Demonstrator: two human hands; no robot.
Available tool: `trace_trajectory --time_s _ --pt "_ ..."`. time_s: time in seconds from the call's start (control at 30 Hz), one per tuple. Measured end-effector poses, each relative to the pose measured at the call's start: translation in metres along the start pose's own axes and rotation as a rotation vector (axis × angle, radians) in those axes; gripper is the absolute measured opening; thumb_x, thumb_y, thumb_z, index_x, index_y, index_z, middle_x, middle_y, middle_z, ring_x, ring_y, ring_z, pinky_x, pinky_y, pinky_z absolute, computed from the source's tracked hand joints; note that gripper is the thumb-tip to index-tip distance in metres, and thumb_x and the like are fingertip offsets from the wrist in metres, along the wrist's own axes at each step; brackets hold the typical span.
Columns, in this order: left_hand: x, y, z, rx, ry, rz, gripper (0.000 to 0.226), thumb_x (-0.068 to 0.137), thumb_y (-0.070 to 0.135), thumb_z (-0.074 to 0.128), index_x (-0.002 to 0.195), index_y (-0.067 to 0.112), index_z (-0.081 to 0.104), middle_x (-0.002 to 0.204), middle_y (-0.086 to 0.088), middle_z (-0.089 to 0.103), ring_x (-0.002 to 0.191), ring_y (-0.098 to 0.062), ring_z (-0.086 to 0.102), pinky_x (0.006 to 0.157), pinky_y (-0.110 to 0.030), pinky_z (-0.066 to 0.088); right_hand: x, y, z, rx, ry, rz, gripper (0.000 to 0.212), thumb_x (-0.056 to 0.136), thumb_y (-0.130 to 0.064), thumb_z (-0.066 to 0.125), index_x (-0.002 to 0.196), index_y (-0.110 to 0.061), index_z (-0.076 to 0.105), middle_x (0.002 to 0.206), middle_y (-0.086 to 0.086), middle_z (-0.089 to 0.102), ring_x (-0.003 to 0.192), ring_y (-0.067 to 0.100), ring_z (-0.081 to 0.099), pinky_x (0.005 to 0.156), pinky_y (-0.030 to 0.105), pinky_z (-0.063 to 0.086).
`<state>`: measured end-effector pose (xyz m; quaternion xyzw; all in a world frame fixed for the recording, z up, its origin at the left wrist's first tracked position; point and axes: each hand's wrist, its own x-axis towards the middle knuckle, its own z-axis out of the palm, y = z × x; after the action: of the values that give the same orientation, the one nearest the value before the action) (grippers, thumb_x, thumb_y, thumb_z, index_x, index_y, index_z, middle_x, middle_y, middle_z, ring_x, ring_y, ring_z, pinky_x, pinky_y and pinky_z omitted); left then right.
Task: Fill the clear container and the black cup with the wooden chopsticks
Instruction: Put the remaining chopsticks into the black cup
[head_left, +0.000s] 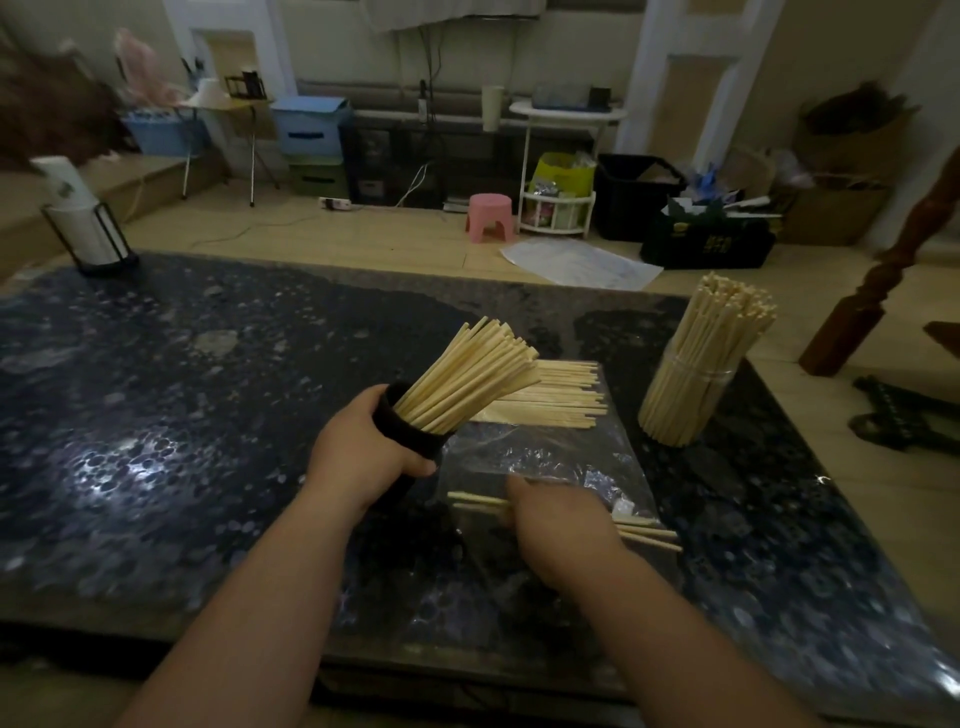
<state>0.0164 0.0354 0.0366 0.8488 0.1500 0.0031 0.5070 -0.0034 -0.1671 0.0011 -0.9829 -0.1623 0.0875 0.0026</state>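
My left hand (358, 447) grips the black cup (410, 434), tilted to the right and packed with wooden chopsticks (472, 374). My right hand (556, 525) holds a few loose chopsticks (644, 532) low over a clear plastic sheet (545, 452). A row of loose chopsticks (561, 395) lies flat on that sheet behind the cup. At the right the clear container (691, 389) stands upright, full of chopsticks that fan out above its rim.
The dark speckled table (182, 415) spreads wide on the left. A paper-roll holder (88, 228) stands at its far left corner. A carved wooden post (883, 275) rises off the table's right side. Floor clutter lies beyond the far edge.
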Motion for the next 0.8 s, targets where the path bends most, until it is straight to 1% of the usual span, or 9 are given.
trace_trajectory --time_s 0.13,0.23,0.37,0.43,0.5,0.57,0.67,0.73,0.8 --pt "0.0 0.001 0.0 0.011 0.008 0.008 0.091 0.054 0.002 0.093 0.131 0.034 0.058 0.107 0.008 0.063 0.106 -0.02 0.058 0.094 -0.042 0.052 -0.012 -0.001 -0.027 0.032 0.05 0.0 0.022 0.096 -0.037 0.05 0.108 -0.023 0.062 0.103 0.004 0.066 0.094 0.026 0.062 0.076 0.037 0.046" --pt "0.0 0.001 0.001 0.01 0.005 0.005 0.092 0.054 0.003 0.093 0.132 0.034 0.058 0.108 0.007 0.063 0.106 -0.021 0.058 0.095 -0.044 0.052 -0.021 0.0 -0.049 0.045 0.199 -0.003 0.024 0.094 -0.042 0.048 0.099 -0.025 0.063 0.089 -0.001 0.062 0.088 0.023 0.061 0.077 0.035 0.047" --pt "0.0 -0.001 0.002 0.025 0.0 0.014 0.086 0.054 0.002 0.091 0.126 0.037 0.06 0.103 0.009 0.064 0.103 -0.021 0.06 0.091 -0.043 0.054 -0.022 0.001 -0.063 0.084 0.37 -0.022 0.027 0.093 -0.051 0.048 0.097 -0.028 0.061 0.085 -0.006 0.06 0.081 0.018 0.058 0.076 0.036 0.05" --pt "0.0 -0.003 0.002 0.014 -0.01 0.011 0.081 0.054 0.0 0.091 0.115 0.042 0.058 0.097 0.015 0.062 0.097 -0.018 0.059 0.089 -0.042 0.054 -0.019 0.003 -0.064 0.084 0.425 -0.025 0.025 0.094 -0.05 0.046 0.093 -0.028 0.057 0.081 -0.009 0.051 0.076 0.017 0.053 0.07 0.034 0.046" --pt "0.002 -0.005 0.002 -0.002 -0.012 0.007 0.079 0.054 -0.002 0.09 0.109 0.043 0.056 0.094 0.017 0.062 0.092 -0.014 0.059 0.085 -0.039 0.054 -0.013 0.004 -0.062 0.063 0.517 -0.014 0.019 0.095 -0.046 0.047 0.086 -0.03 0.05 0.077 -0.009 0.042 0.069 0.017 0.044 0.061 0.032 0.035" --pt "0.003 -0.007 0.002 0.001 -0.006 0.01 0.079 0.052 -0.001 0.091 0.109 0.043 0.058 0.095 0.017 0.063 0.093 -0.015 0.061 0.083 -0.038 0.054 -0.006 0.007 -0.056 0.037 0.711 -0.031 0.021 0.092 -0.042 0.051 0.078 -0.027 0.053 0.069 -0.009 0.043 0.06 0.017 0.043 0.055 0.029 0.029" --pt "0.004 -0.008 0.003 0.014 0.002 0.014 0.083 0.05 0.001 0.092 0.115 0.042 0.06 0.097 0.014 0.066 0.097 -0.02 0.064 0.085 -0.042 0.057 0.002 0.015 -0.047 0.064 0.946 -0.096 0.031 0.095 -0.037 0.047 0.073 -0.018 0.058 0.073 0.0 0.055 0.067 0.022 0.048 0.06 0.033 0.029" --pt "0.004 -0.008 0.003 0.009 -0.009 0.008 0.084 0.051 0.001 0.091 0.118 0.042 0.06 0.098 0.014 0.066 0.095 -0.018 0.063 0.083 -0.041 0.057 0.004 0.019 -0.045 0.093 0.993 -0.182 0.031 0.095 -0.034 0.045 0.075 -0.015 0.06 0.079 0.003 0.058 0.074 0.024 0.05 0.066 0.037 0.03" --pt "0.003 -0.007 0.003 -0.016 -0.03 0.002 0.084 0.054 -0.001 0.09 0.121 0.04 0.059 0.099 0.014 0.065 0.094 -0.016 0.062 0.08 -0.036 0.053 0.002 0.021 -0.047 0.158 1.029 -0.227 0.035 0.097 -0.034 0.043 0.077 -0.013 0.062 0.081 0.005 0.057 0.072 0.024 0.049 0.065 0.034 0.03"
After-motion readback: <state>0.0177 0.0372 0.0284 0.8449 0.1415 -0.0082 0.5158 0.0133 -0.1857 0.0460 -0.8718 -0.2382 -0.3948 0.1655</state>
